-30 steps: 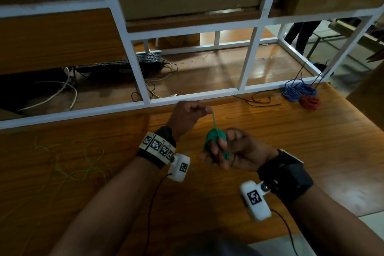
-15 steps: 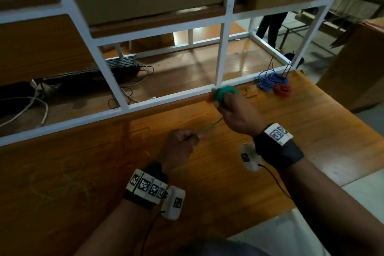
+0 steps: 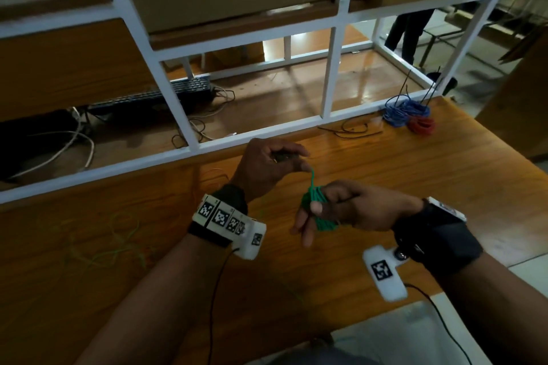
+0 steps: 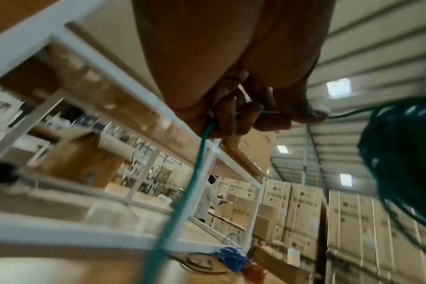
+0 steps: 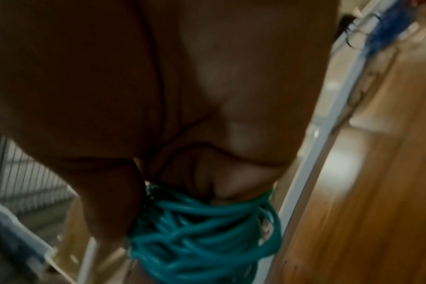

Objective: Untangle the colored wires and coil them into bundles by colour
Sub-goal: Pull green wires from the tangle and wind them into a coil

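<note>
At centre frame, above the wooden table (image 3: 385, 187), the right hand (image 3: 350, 207) has a coil of green wire (image 3: 318, 210) wound around its fingers, thumb pressed on the turns. The left hand (image 3: 267, 169), just up and left of it, pinches the wire's free strand, fingers curled around it. Blue bundle (image 3: 404, 111) and red bundle (image 3: 421, 126) lie touching at upper right.

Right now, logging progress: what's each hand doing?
Left hand: pinches the green wire.
Right hand: holds the green coil wound round its fingers.
</note>
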{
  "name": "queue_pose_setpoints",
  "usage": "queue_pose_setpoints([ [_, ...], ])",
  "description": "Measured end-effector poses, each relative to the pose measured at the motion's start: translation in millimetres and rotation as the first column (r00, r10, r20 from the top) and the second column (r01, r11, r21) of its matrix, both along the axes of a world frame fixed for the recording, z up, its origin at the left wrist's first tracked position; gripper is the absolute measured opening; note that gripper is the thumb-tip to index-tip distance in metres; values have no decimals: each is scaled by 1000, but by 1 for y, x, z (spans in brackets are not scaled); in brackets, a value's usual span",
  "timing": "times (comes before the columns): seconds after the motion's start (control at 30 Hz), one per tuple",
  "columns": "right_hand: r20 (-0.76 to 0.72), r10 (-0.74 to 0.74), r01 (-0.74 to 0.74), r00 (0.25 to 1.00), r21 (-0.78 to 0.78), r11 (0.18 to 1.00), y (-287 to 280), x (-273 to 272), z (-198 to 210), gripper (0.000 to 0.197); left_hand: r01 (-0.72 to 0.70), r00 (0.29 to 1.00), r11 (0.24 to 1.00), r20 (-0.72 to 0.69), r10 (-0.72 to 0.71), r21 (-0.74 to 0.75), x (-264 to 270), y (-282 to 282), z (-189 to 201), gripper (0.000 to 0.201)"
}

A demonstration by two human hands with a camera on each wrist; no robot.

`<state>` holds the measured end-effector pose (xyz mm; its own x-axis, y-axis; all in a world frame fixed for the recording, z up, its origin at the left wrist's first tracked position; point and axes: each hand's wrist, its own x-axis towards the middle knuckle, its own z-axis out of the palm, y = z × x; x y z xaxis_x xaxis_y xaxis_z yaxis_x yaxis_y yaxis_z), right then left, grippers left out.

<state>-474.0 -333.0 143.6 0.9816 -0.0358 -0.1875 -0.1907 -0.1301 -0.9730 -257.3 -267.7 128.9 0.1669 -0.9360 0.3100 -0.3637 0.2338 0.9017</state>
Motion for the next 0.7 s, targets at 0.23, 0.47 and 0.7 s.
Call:
queue_pose_setpoints([
  [0.23, 379, -244, -121, 893, 722, 681, 11, 6, 5, 34, 31, 924, 991, -381, 21, 128, -48, 8, -18, 22],
  [0.47, 398, -802, 743, 445, 335, 579, -20, 8, 9, 42, -234, 960, 958, -116, 255, 166, -64, 36, -52, 13],
  [0.7, -18, -480, 302, 877, -756, 580, -8, -4, -4, 39, -141, 970, 989, 196, 146, -36, -39, 42, -29, 4],
])
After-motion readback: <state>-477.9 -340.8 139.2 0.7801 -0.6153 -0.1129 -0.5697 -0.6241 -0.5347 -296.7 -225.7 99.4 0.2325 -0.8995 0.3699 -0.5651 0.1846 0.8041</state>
